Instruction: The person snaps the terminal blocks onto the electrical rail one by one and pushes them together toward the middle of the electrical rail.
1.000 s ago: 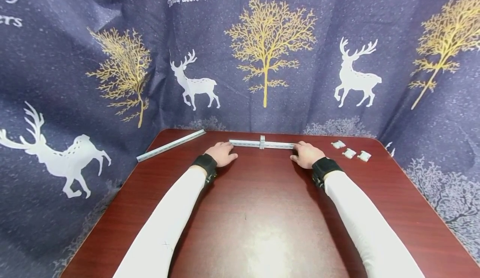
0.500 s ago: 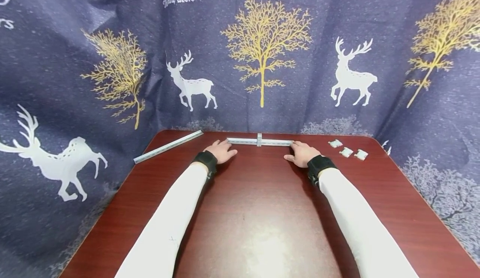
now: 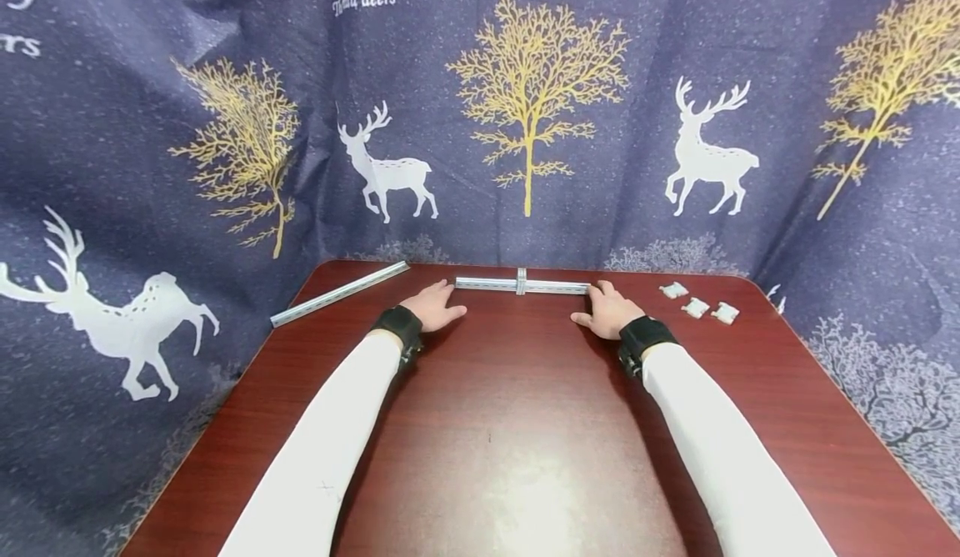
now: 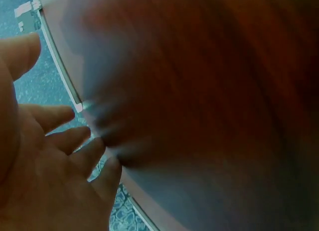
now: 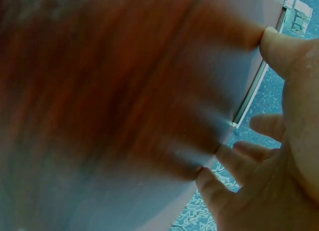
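A slotted metal DIN rail (image 3: 487, 283) lies near the table's far edge, with a pale block-like piece (image 3: 521, 281) across its middle. My left hand (image 3: 432, 305) is on the table just off the rail's left end, fingers extended and thumb spread. At the other end, my right hand (image 3: 611, 311) lies with its fingertips right at the rail's tip and its thumb out to the side. Both wrist views show the rail (image 4: 60, 66) beyond the fingers, with no object in either palm.
A second slotted rail (image 3: 337, 293) lies slantwise at the table's far left. Three small whitish pieces (image 3: 673, 289) sit at the far right. A dark blue curtain (image 3: 465, 232) with deer and trees hangs behind the reddish-brown table (image 3: 517, 424).
My left hand has drawn left, away from the rail's end. The right hand's fingers have eased off the other end and its thumb has spread. The rail stays in place.
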### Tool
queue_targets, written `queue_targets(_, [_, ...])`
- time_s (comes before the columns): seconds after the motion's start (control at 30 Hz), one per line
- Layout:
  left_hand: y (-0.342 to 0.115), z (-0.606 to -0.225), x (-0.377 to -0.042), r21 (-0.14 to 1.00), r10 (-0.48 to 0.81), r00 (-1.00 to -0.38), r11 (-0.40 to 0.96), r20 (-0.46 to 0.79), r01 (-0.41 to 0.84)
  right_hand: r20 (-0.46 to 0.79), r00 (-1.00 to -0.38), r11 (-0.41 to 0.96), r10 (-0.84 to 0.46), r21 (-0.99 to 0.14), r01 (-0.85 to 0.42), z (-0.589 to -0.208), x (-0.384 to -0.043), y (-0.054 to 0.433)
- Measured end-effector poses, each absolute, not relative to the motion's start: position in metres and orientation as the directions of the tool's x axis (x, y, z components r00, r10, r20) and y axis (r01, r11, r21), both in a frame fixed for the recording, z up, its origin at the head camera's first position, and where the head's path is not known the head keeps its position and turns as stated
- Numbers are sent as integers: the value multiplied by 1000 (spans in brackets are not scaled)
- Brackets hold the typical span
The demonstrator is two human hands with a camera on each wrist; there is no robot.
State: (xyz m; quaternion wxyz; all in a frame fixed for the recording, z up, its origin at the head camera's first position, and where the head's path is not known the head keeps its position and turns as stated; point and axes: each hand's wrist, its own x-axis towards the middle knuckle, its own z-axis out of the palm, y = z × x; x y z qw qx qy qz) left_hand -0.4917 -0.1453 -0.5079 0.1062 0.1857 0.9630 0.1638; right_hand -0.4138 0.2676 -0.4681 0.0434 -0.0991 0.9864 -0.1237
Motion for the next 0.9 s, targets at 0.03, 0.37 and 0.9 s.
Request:
queue_targets(0.03, [-149,-509,-493,354,394,-909,876,-132,328,-61,-977,950,-205,-253,-183,-468,-414,268])
queue_targets(0.37, [-186,-451,-444,262,328,-944,910,22,322,27,-978,935,-206,-289,-205,-464,-404,251])
queue_targets(0.9, [-300,-457,-436,240,66,-997,968,34,72,210,-871,796,-443,-356,-490,-464,-381,157])
